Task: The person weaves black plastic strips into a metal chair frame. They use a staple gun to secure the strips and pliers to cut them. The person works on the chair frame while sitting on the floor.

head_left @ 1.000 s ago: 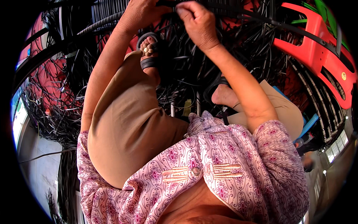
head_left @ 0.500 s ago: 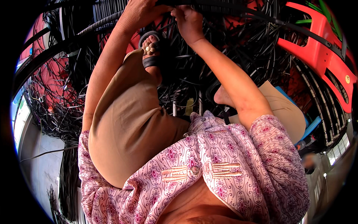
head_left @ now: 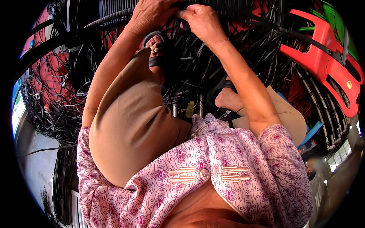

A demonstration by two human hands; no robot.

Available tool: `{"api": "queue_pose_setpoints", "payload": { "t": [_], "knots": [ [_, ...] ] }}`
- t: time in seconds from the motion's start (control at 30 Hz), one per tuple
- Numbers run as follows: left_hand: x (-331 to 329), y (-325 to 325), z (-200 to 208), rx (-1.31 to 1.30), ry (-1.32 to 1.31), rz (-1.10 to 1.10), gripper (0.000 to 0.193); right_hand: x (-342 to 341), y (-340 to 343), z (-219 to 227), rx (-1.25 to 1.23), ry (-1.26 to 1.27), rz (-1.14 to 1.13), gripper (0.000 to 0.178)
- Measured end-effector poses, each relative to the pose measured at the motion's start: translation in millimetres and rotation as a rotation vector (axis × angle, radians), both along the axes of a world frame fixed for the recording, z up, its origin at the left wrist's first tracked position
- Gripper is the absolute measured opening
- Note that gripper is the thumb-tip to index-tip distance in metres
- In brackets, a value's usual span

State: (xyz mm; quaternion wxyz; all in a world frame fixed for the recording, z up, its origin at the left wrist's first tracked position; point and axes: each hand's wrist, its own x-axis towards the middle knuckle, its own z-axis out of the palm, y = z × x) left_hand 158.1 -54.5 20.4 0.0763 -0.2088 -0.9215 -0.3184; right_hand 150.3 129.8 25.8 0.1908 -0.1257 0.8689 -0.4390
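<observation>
At the left edge of the red flooring (head_left: 57,81), tangled black strips (head_left: 43,114), with a thick bundle of black strips (head_left: 62,186) down toward the lower left, over pale floor tiles (head_left: 38,148). Further right, near the upper edge of view, ribbed black stripwork (head_left: 115,5) spanning behind both hands, a grey ribbed cord (head_left: 110,17) alongside. Over that work, left hand (head_left: 152,13), fingertips lost in dark material; cannot tell open or clamped. Below, a flower-trimmed sandal (head_left: 155,49) among loose strips. Just beside the left fingers, right hand (head_left: 203,21), fingers curled, thumb near forefinger; too dark to tell a firm clamp on any strip. Rightward, a long black band (head_left: 281,29) crossing a red plastic seat (head_left: 323,72), with green plastic (head_left: 342,30) beyond its upper edge.
</observation>
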Motion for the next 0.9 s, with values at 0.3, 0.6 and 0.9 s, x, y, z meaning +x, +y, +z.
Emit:
{"api": "queue_pose_setpoints", "payload": {
  "t": [0.3,0.6,0.9],
  "knots": [
    [-4,1,6,0.113,-0.123,0.049,0.023,-6,12,26,-0.121,-0.135,-0.066,0.039],
    [-11,-3,-4,0.117,-0.265,0.117,0.027,-26,-3,33,-0.04,0.449,0.088,0.017],
    [-7,-17,10,0.18,-0.353,0.109,0.039,-79,-10,-7,0.069,0.188,0.164,0.023]
  ]
}}
